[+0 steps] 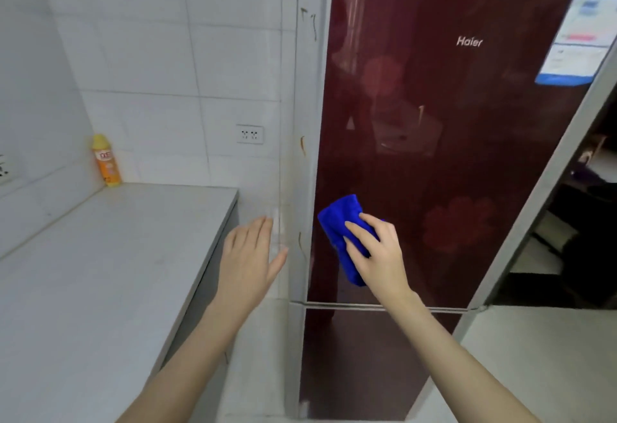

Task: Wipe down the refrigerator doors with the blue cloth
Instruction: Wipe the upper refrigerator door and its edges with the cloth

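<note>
A tall refrigerator with glossy dark red doors stands in front of me; its upper door [450, 142] carries a silver brand name and faint flower prints, and the lower door [360, 362] begins below a thin seam. My right hand [377, 255] presses a folded blue cloth [337, 222] flat against the lower left part of the upper door. My left hand [248, 259] hovers with fingers spread and nothing in it, just left of the refrigerator's grey side edge, in front of the tiled wall.
A white counter [100, 272] runs along the left, with a yellow and orange bottle [106, 160] in its back corner. A wall socket [249, 134] sits on the tiles. A blue and white label [581, 32] sticks to the door's upper right. A dark doorway opens at right.
</note>
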